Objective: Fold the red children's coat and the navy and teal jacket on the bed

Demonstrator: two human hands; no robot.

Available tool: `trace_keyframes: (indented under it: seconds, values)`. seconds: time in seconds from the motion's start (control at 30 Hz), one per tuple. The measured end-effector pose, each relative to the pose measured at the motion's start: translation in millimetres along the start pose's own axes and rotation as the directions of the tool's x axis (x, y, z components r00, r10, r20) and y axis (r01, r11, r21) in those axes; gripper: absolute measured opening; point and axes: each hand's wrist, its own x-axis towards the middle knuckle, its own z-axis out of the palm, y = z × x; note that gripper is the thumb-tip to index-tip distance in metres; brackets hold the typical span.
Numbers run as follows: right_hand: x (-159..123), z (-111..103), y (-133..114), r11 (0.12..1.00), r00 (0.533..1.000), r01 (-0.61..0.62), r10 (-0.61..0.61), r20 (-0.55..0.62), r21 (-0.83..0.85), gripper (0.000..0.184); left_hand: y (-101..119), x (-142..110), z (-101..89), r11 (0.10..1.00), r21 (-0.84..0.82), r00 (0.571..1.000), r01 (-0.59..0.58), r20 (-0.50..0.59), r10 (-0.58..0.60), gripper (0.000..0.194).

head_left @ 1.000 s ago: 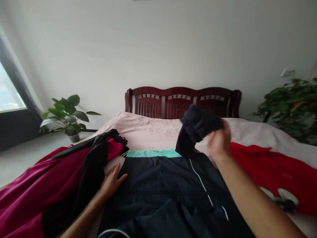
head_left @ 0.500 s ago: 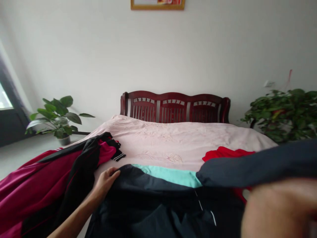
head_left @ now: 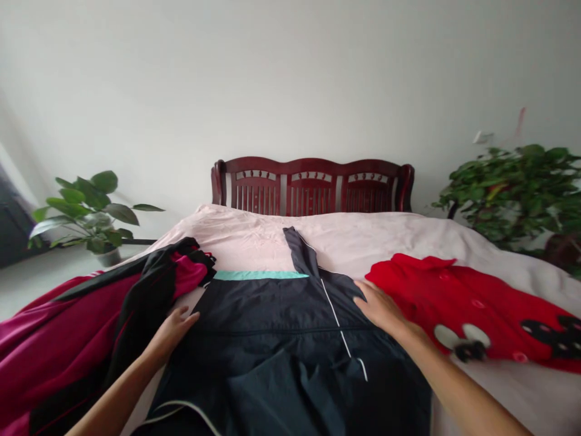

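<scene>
A dark navy jacket (head_left: pixel 272 309) with white piping lies spread on the bed in front of me. A turquoise strip (head_left: pixel 254 275) shows along its far edge. One narrow navy sleeve (head_left: pixel 302 251) points away toward the headboard. At the jacket's left edge is my left hand (head_left: pixel 172 332), its fingers and thumb apart and holding nothing. My right hand (head_left: pixel 379 307) rests at the jacket's upper right edge with the fingers spread.
A magenta and black garment (head_left: pixel 97 315) is heaped on the left. To the right lies a red buttoned garment (head_left: pixel 436 284) with dark decorations. A pink sheet (head_left: pixel 254 242) covers the bed below the dark red headboard (head_left: pixel 313 181). Potted plants (head_left: pixel 91 206) flank the bed.
My right hand has let go of the raised navy sleeve, which now lies over the jacket pointing away. My left hand has released the far left corner and moved slightly nearer me.
</scene>
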Motion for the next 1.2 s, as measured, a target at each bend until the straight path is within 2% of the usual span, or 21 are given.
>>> trace_keyframes:
  seconds: [0.1, 0.17, 0.3, 0.47, 0.53, 0.63, 0.73, 0.8, 0.9, 1.03, 1.13, 1.2]
  values:
    - [-51, 12, 44, 0.973, 0.987, -0.152, 0.158, 0.017, -0.175, 0.047, -12, -22, -13.1, 0.982, -0.118, 0.961, 0.150, 0.252, -0.117, 0.039]
    - [-67, 12, 55, 0.951, 0.978, -0.201, 0.209, 0.012, -0.236, 0.049, -17, -36, -16.6, 0.959, -0.179, 0.940, 0.222, 0.299, -0.162, 0.039]
    - [-72, 8, 45, 0.899, 0.959, -0.268, 0.284, -0.004, -0.347, 0.053, -23, -49, -18.9, 0.949, -0.218, 0.949, 0.229, 0.266, -0.168, 0.037]
    - [-81, -9, 44, 0.903, 0.958, -0.286, 0.282, -0.059, -0.321, 0.048, -39, -44, -36.5, 0.952, -0.269, 0.973, 0.144, 0.211, -0.088, 0.045]
    - [-91, -10, 51, 0.900, 0.964, -0.265, 0.252, -0.082, -0.347, 0.048, -47, -42, -42.4, 0.977, -0.180, 0.978, 0.118, 0.192, -0.082, 0.047]
    - [-105, -5, 56, 0.886, 0.960, -0.270, 0.277, -0.036, -0.377, 0.047, -51, -45, -43.6, 0.998, 0.016, 0.985, 0.068, 0.157, -0.070, 0.045]
    - [-114, -3, 54, 0.902, 0.955, -0.287, 0.294, -0.030, -0.323, 0.044, -46, -54, -43.8, 0.998, 0.019, 0.990, 0.060, 0.129, -0.062, 0.050]
    - [-121, -7, 48, 0.923, 0.972, -0.233, 0.218, -0.082, -0.307, 0.043, -44, -63, -49.2, 0.997, -0.050, 0.987, 0.065, 0.151, -0.057, 0.058]
    - [-140, -12, 32, 0.952, 0.977, -0.084, 0.021, -0.211, -0.294, 0.042, -52, -82, -65.6, 0.997, -0.056, 0.987, 0.048, 0.158, -0.039, 0.070]
    - [-179, -13, 0, 0.975, 0.936, 0.194, -0.218, -0.278, -0.112, 0.036, -73, -115, -86.5, 0.998, -0.020, 0.985, 0.060, 0.164, -0.056, 0.082]
    - [-212, -14, -28, 0.917, 0.888, 0.398, -0.389, -0.246, -0.015, 0.035, -81, -142, -93.8, 0.998, -0.040, 0.982, 0.048, 0.185, -0.040, 0.081]
    - [-230, -16, -44, 0.858, 0.842, 0.514, -0.501, -0.199, 0.013, 0.038, -79, -158, -97.2, 1.000, -0.004, 0.989, 0.013, 0.151, -0.012, 0.069]
